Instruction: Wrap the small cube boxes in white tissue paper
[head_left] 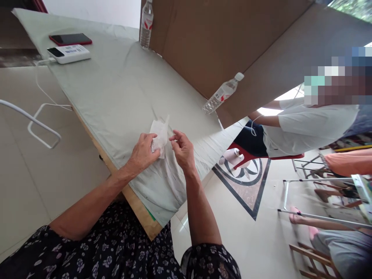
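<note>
A crumpled white tissue (160,133) stands near the front corner of the cloth-covered table (116,89), its thin upper edge sticking up. My left hand (143,151) grips it from the left, with thumb and fingers closed round its lower part. Beside those fingers a greyish, textured patch shows; whether something lies inside the tissue I cannot tell. Just to the right of the tissue is my right hand (183,151), fingers loosely bent and a gap between thumb and forefinger. It appears to hold nothing and stays slightly apart from the tissue.
Brown cardboard panels (197,42) rise along the table's far side. One water bottle (146,25) stands upright by them; another bottle (222,95) appears tilted. A phone (70,38) and a white cabled device (69,53) lie at far left. A person in a white shirt (314,124) sits right.
</note>
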A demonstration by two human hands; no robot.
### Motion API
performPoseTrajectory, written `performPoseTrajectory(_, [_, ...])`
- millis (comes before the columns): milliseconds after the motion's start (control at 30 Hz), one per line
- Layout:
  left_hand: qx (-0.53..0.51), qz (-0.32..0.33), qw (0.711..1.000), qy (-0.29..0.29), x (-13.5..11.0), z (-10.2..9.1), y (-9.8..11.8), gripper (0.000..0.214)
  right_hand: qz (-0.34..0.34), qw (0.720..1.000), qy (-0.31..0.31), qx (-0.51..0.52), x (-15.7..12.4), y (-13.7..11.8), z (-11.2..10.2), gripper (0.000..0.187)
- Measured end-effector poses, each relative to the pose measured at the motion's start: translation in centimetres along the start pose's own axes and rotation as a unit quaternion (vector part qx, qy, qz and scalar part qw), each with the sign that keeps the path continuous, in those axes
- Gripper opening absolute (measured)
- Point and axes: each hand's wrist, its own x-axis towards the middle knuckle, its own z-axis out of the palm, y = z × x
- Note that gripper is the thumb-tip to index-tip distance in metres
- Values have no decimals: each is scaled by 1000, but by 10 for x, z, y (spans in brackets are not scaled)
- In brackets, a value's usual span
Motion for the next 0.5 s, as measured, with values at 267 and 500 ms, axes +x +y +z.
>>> performPoseTrajectory(267, [88, 35, 994, -51, -2, -8, 10, 42, -14, 998, -63, -19, 21, 15, 15, 44])
performPoseTrajectory(500, [89, 49, 995, -20, -2, -2, 4, 25, 192, 979, 8, 70, 30, 25, 4, 52])
